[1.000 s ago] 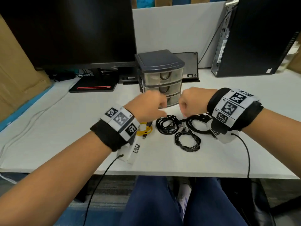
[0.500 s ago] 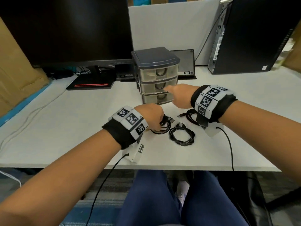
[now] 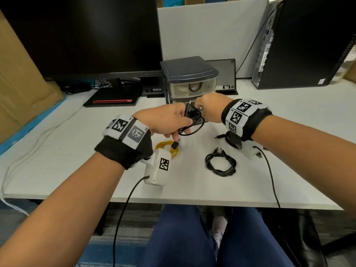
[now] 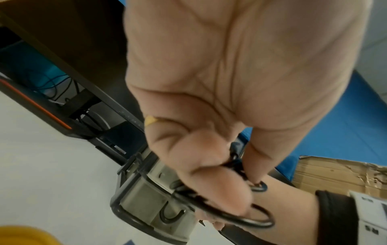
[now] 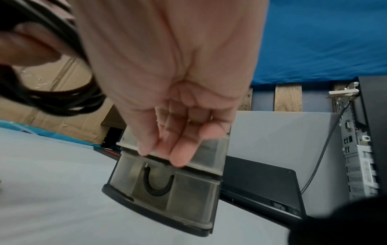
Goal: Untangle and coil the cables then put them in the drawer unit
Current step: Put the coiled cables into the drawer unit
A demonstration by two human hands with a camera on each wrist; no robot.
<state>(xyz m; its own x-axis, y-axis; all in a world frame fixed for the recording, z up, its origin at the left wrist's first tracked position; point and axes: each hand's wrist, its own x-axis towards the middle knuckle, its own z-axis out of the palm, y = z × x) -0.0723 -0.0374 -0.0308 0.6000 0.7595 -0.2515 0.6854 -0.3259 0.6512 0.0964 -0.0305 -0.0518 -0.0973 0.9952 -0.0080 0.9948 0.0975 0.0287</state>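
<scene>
The left hand (image 3: 169,120) has its grip closed around a coiled black cable (image 3: 192,122), a thin glossy lead wound into several loose loops, with a plug end poking up above the fingers and the loops hanging between thumb and fingertips, lifted off the white tabletop (image 3: 77,160) right in front of the drawer unit (image 3: 189,79). The right hand (image 3: 210,106) is beside it, fingers curled at the front of the middle drawer, fingertips on its top edge; whether they hold the handle I cannot tell. A yellow cable coil (image 3: 169,148) lies below the left wrist, a second black coil (image 3: 220,163) lies nearer the tabletop's front edge, and another black coil (image 3: 231,138) is half hidden under the right wrist.
</scene>
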